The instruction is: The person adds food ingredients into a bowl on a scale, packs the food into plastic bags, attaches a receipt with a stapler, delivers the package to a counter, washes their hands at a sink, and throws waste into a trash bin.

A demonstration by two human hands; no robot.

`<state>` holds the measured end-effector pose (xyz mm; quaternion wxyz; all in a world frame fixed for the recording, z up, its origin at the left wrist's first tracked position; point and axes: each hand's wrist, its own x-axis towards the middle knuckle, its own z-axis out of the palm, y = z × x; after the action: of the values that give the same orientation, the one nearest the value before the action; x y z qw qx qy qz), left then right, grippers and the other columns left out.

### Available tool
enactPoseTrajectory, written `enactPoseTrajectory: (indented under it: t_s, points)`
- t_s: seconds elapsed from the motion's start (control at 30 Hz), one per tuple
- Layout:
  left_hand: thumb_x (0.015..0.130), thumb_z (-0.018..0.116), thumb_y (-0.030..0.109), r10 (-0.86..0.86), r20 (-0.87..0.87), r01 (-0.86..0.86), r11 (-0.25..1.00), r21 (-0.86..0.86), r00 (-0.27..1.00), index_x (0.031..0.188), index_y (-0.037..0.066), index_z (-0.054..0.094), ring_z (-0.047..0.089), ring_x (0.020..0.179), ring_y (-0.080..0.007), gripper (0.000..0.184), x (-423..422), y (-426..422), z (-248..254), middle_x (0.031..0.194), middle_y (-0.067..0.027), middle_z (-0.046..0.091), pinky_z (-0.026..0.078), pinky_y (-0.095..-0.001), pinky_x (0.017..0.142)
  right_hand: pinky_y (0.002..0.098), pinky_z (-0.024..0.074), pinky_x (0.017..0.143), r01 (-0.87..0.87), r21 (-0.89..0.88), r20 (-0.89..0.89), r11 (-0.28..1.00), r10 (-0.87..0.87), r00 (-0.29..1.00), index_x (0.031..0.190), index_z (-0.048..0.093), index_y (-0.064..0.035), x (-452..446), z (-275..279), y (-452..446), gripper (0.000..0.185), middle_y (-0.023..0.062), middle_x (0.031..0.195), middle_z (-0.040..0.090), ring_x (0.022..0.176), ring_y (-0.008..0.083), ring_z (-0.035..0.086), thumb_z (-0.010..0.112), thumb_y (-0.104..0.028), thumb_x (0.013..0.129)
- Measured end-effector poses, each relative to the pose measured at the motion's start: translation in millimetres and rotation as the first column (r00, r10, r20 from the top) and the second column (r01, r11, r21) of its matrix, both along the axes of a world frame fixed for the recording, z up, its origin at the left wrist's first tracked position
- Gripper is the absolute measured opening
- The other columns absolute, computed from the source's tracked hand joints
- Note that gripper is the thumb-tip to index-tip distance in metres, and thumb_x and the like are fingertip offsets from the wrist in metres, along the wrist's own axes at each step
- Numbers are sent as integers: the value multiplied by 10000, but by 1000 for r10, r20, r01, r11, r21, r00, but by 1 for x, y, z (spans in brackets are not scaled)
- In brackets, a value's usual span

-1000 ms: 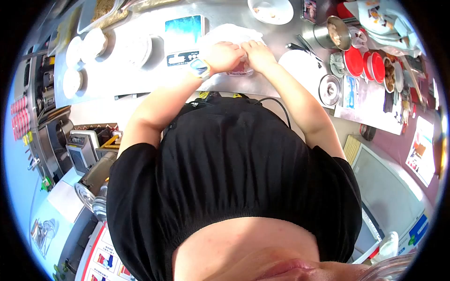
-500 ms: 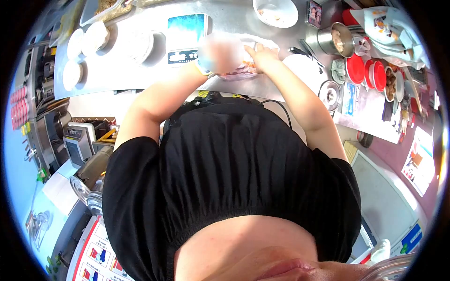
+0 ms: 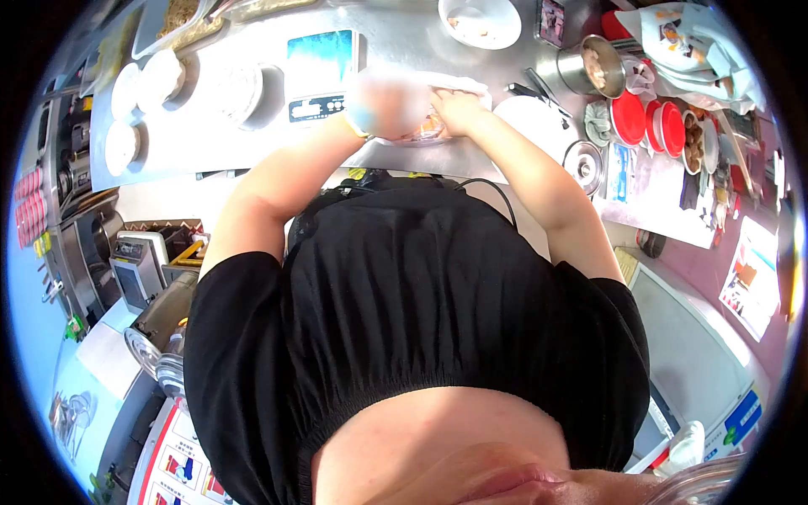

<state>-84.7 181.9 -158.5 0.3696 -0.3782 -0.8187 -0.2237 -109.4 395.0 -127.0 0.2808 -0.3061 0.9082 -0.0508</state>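
Note:
On the metal counter, a plastic bag (image 3: 431,128) with reddish and orange contents lies between and under my hands. My left hand (image 3: 389,105) is smeared by a blur, so its fingers cannot be made out; a watch is on that wrist. My right hand (image 3: 459,111) rests at the bag's right side with its fingertips on the plastic. Whether those fingers pinch the bag is too small to tell. Just left of the bag is a scale (image 3: 321,74) with a bright blue top.
White bowls (image 3: 239,94) stand on the counter (image 3: 278,147) at left. A white bowl (image 3: 480,23) is behind. To the right are a white round board (image 3: 528,126), a knife (image 3: 547,88), a metal pot (image 3: 593,67), red lids (image 3: 628,118) and a metal lid (image 3: 584,167).
The bag's reddish contents, mostly covered by my hands a second ago, now show more between them. My left hand has become blurred, and my right hand has shifted slightly on the bag.

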Motion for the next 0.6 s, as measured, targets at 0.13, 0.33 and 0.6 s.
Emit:
enactPoseTrajectory:
  t_s: [0.13, 0.33, 0.6]
  points:
    - [768, 646, 298, -12, 110, 21, 997, -74, 994, 1066, 88, 628, 580, 952, -257, 365, 3, -2, 17, 1037, -76, 611, 481, -411, 774, 427, 428, 989, -96, 88, -7, 992, 97, 995, 1271, 473, -81, -6, 13, 7, 715, 134, 1373, 427, 1228, 338, 461, 793, -295, 669]
    - [788, 643, 325, -255, 412, 249, 966, 69, 875, 1025, 107, 650, 585, 940, -292, 322, -8, 11, -8, 1009, -92, 630, 468, -421, 801, 396, 431, 996, -35, -91, 60, 995, 40, 997, 1233, 477, -46, -9, 34, -2, 632, 169, 1341, 441, 1210, 343, 474, 770, -200, 695]
    - [674, 715, 330, -154, 405, 149, 988, 44, 901, 968, 101, 670, 610, 811, -281, 376, -18, 10, -7, 932, -85, 646, 488, -426, 689, 403, 439, 955, 106, -158, 214, 982, -71, 974, 1253, 432, -53, -16, -2, -1, 650, 219, 1207, 527, 1153, 362, 508, 754, -76, 689]
